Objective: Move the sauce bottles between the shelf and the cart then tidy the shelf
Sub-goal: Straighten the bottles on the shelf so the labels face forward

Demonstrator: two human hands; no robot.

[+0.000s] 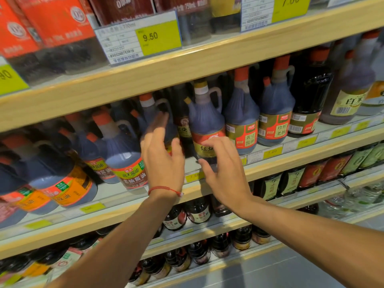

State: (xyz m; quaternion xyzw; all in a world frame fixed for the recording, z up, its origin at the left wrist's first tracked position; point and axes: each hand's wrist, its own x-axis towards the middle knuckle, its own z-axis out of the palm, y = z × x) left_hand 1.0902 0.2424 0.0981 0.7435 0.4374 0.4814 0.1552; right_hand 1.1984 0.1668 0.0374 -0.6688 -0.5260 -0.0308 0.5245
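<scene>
Grip status: neither hand has hold of anything. Left hand (162, 161) is stretched out, fingers straight and motion-blurred, its tips over the orange-capped jug (148, 104); can't tell if they touch. Right hand (225, 173) is spread loose, thumb apart from the fingers, in front of the lower label of the yellow-capped sauce bottle (205, 119); contact unclear too. That bottle stands upright on the middle shelf (280, 166), between the orange-capped jug and a row of red-capped bottles (242, 107) on its right. Red string bracelet (164, 189) on the left wrist. More jugs (122, 150) fill the shelf to the left. Yellow 9.50 price tag (159, 37) on the shelf above, small dark bottles (197, 213) on the shelves below.
</scene>
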